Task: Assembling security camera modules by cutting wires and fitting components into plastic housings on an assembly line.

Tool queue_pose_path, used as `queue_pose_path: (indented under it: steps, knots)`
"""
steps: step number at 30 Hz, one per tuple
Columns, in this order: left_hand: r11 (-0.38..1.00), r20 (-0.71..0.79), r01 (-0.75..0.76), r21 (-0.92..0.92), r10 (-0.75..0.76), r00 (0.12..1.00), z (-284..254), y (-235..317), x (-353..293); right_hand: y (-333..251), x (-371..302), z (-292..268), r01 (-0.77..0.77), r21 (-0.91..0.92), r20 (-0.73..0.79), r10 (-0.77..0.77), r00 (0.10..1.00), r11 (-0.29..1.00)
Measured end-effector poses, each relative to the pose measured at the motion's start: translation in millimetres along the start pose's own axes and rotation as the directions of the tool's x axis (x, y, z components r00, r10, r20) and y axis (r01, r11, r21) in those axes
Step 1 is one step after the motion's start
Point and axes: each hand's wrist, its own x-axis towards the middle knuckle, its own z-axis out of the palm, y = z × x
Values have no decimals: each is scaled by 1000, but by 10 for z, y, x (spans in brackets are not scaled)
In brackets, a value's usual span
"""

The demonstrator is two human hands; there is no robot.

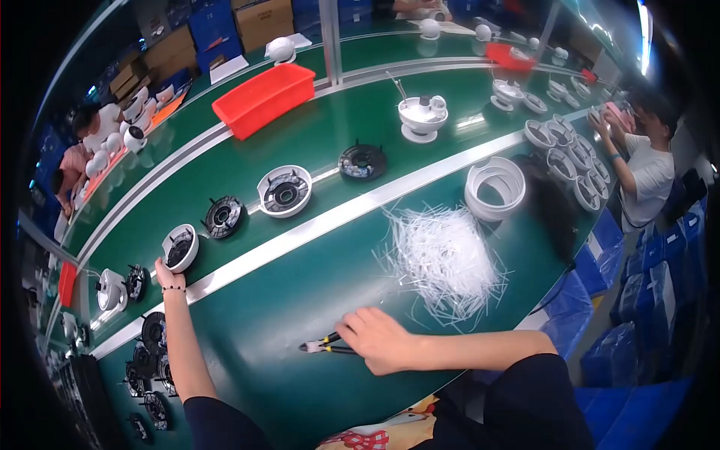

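Note:
At the left, my left hand (169,275) has its fingers at the near rim of a white round housing (180,248) with a black part inside, gripping it on the green conveyor belt. My right hand (375,339) is closed round the handles of a pair of side cutters (318,345) with black and yellow grips; their jaws point left, low over the green worktop (255,315). Beyond that hand lies a heap of thin white plastic strips (448,259). Further along the belt sit a black round part (224,217) and another white housing (285,191) holding a black insert.
Several black parts (154,405) lie at the lower left. White rings (495,187) are stacked behind the strips, with more rings (570,157) farther right. A red bin (264,99) stands across the belt. A co-worker (643,161) works at the right; others sit far left.

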Motion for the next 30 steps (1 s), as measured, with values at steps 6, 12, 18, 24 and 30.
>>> queue_pose_path:
  steps: [6, 12, 18, 24, 30]
  knots:
    - [-162, 443, -644, 748, 844, 302, 1115, 141, -1703, 1178, -416, -1192, -175, -128, -594, 66, 802, 976]
    - [-30, 929, -995, -96, 357, -100, 3844, -1035, -3149, 3209, -348, -2331, -383, -718, -432, 59, 900, 582]
    - [-23, 974, -974, 226, -30, 226, 5065, -2654, -3008, 3963, 287, -2198, -298, -824, -229, 197, 953, 482]
    - [33, 956, -955, 293, 22, 294, 5432, -3029, -2823, 4253, 346, -1982, -265, -858, -183, 221, 958, 441]
    - [186, 955, -942, 278, 54, 293, 5525, -3148, -2881, 4343, 279, -1936, -320, -831, -182, 321, 929, 455]
